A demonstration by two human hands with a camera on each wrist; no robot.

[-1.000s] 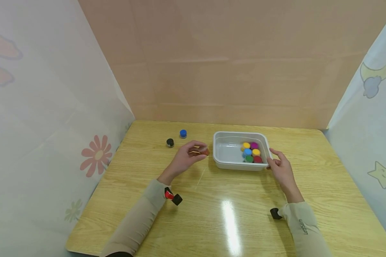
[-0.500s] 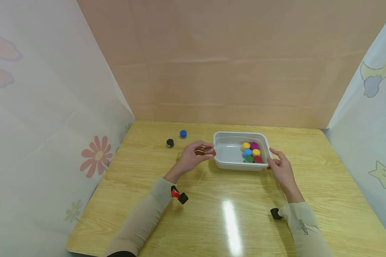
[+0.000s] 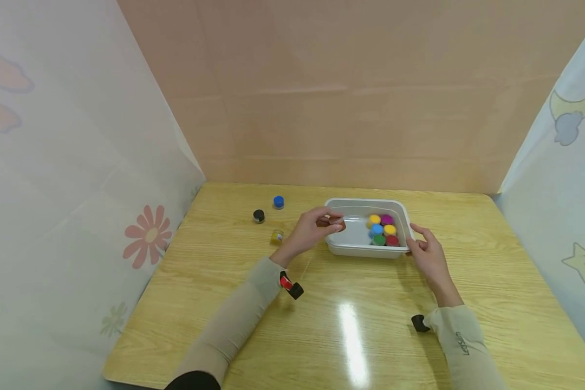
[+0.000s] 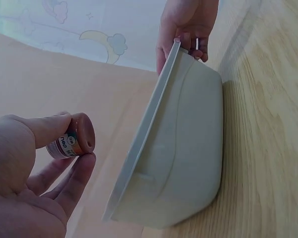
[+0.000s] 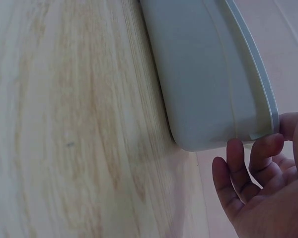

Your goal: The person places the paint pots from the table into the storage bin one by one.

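Note:
My left hand (image 3: 310,232) holds a small reddish-brown paint jar (image 4: 82,135) between thumb and fingers, above the left part of a white plastic tub (image 3: 365,251). The jar is tilted, its label partly visible in the left wrist view. At the tub's right end, my right hand (image 3: 430,261) pinches the rim, with fingers against the outer wall (image 5: 203,99). Inside the tub's right half sit several small jars: yellow ones, a purple one (image 3: 387,219), a light blue one (image 3: 376,231), a green one (image 3: 378,240) and a dark red one (image 3: 392,240).
Left of the tub, a blue-lidded jar (image 3: 279,202), a black-lidded jar (image 3: 259,216) and a yellow jar (image 3: 277,236) stand on the wooden table (image 3: 380,303). A brown backdrop (image 3: 346,135) rises behind the table, with printed white sheets on both sides.
The left hand has carried the brown jar rightward from beside the tub to over its left part, uncovering the yellow jar on the table. The right hand keeps its grip on the rim.

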